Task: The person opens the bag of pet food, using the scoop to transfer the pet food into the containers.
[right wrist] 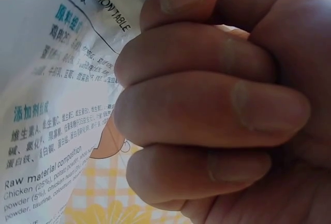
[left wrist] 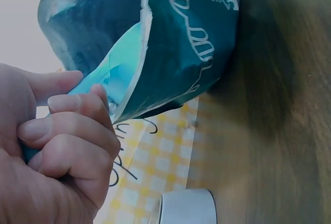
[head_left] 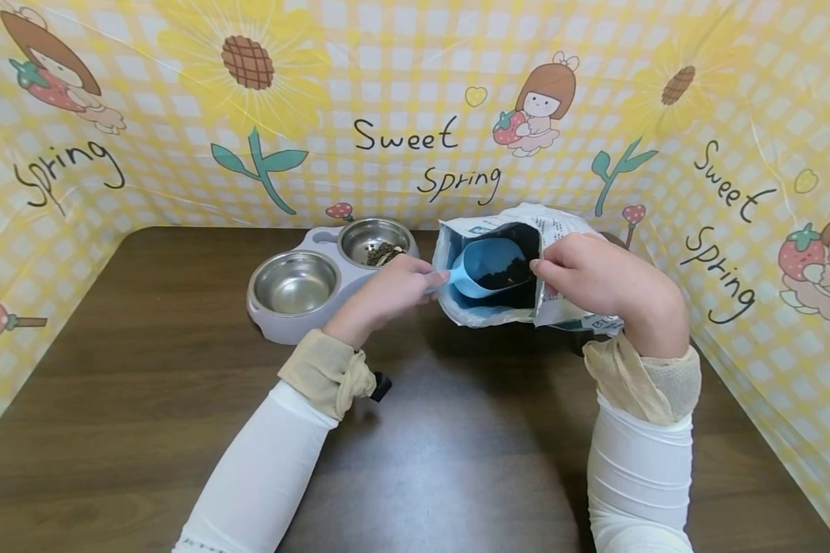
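Observation:
My left hand (head_left: 403, 288) grips the handle of a light blue scoop (head_left: 466, 278), its fingers curled round it in the left wrist view. The scoop's bowl is inside the mouth of a pet food bag (head_left: 567, 224), with dark kibble (head_left: 508, 275) in it. My right hand (head_left: 598, 280) pinches the bag's open edge between thumb and fingers. In the right wrist view the curled fingers (right wrist: 207, 107) lie beside the bag's printed panel. A double pet bowl (head_left: 277, 330) stands left of the bag; its right steel dish holds some brown kibble (head_left: 382, 253).
The left steel dish (head_left: 296, 284) shows a bare metal bottom. Everything stands on a dark wooden table (head_left: 145, 399). A yellow checked cloth (head_left: 401, 77) hangs behind the table and at both sides. Something dark, partly hidden, is behind the bag at the right.

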{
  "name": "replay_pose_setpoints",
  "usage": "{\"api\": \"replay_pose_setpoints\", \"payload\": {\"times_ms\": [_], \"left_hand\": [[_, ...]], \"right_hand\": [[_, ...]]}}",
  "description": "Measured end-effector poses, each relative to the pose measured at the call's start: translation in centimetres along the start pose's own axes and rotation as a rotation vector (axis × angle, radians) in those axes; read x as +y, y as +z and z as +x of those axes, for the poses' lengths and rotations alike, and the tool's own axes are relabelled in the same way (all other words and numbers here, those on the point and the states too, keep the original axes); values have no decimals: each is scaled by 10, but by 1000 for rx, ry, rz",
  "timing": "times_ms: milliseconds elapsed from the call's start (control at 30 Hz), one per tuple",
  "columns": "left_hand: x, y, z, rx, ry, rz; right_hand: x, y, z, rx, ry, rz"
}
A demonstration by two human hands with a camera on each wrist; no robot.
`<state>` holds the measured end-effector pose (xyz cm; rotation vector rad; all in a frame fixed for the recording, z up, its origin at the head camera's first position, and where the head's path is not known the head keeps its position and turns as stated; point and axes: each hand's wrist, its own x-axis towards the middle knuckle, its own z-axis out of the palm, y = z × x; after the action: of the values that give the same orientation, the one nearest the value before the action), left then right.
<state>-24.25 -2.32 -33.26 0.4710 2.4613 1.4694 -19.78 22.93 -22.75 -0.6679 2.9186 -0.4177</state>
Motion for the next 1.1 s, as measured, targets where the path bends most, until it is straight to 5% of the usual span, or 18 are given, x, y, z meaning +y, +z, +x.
{"api": "replay_pose_setpoints", "payload": {"times_ms": [300, 1100], "left_hand": [[-1, -17, -5, -112, -106, -160], [1, -46, -16, -232, -58, -225]], "right_hand": [[0, -1, 0, -6, 1, 12], [0, -2, -1, 8, -22, -11]]}}
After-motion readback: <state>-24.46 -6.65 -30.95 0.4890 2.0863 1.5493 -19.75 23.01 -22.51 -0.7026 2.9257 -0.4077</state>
